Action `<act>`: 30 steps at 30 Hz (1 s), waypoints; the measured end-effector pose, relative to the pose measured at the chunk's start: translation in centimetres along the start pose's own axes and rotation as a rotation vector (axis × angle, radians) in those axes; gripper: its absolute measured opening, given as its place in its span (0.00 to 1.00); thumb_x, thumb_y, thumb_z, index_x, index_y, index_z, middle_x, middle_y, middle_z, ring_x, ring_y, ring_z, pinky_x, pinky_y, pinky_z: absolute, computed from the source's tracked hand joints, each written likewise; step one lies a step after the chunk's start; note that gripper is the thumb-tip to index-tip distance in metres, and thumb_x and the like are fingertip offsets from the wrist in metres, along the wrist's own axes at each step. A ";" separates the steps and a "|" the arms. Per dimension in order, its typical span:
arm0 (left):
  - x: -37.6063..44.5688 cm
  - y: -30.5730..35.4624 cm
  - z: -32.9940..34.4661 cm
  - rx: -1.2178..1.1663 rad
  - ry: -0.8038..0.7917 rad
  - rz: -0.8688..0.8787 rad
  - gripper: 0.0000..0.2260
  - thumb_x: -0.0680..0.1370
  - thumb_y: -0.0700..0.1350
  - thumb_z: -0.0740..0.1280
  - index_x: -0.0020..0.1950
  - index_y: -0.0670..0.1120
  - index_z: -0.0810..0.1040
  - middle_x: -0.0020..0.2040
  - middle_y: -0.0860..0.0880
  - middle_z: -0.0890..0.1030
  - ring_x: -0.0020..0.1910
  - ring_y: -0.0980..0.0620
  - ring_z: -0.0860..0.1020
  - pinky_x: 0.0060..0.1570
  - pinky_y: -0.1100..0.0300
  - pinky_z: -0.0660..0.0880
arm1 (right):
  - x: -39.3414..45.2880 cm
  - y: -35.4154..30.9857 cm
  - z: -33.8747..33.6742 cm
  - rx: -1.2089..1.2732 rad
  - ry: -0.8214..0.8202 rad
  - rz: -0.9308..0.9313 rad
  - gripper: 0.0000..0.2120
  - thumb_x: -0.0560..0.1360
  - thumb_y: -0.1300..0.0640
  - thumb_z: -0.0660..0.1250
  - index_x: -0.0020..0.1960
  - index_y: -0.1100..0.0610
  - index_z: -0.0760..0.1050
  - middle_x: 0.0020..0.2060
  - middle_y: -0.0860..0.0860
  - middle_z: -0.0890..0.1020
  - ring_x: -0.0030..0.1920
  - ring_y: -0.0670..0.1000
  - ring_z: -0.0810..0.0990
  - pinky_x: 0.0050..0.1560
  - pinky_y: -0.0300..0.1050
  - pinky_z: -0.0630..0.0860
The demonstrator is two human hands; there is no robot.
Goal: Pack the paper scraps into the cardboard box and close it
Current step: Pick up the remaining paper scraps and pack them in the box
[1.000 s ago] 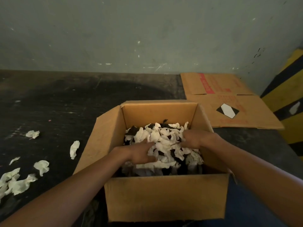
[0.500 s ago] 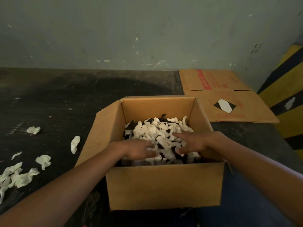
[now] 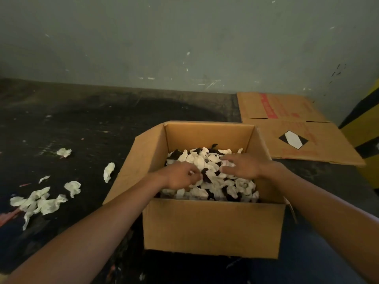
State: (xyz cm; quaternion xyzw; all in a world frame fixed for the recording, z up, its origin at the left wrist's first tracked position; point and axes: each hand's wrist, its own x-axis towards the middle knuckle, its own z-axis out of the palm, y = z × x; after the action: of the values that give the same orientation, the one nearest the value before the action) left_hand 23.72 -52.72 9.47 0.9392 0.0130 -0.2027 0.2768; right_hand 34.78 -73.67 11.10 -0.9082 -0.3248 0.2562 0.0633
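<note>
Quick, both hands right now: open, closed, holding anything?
Left hand: curled, pinching a white paper scrap.
Right hand: open, fingers spread, holding nothing.

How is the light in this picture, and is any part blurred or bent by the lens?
Head view: dim, even light with no glare; the floor is nearly black. The right hand is slightly motion-blurred, and the left hand less so. The wide lens bends the wall's base line and stretches both forearms at the corners.

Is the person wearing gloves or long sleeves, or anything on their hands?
No. The left hand and the right hand are bare: no gloves, rings or bracelets show. Both forearms are uncovered as far as the picture's edge, with no sleeves and no watch in view.
</note>
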 end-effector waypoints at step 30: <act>-31.1 -35.2 6.0 -0.153 0.417 -0.543 0.39 0.77 0.63 0.62 0.80 0.55 0.43 0.81 0.45 0.48 0.79 0.40 0.49 0.74 0.40 0.54 | 3.3 -38.7 24.0 -0.132 0.213 -0.223 0.36 0.78 0.34 0.53 0.79 0.40 0.38 0.79 0.53 0.37 0.78 0.56 0.34 0.76 0.65 0.42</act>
State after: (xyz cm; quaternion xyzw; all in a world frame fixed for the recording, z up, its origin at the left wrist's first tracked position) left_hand -11.88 -23.37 -1.16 0.8992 0.3336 -0.0711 0.2740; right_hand 3.21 -42.64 -0.02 -0.8907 -0.4312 0.1282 0.0658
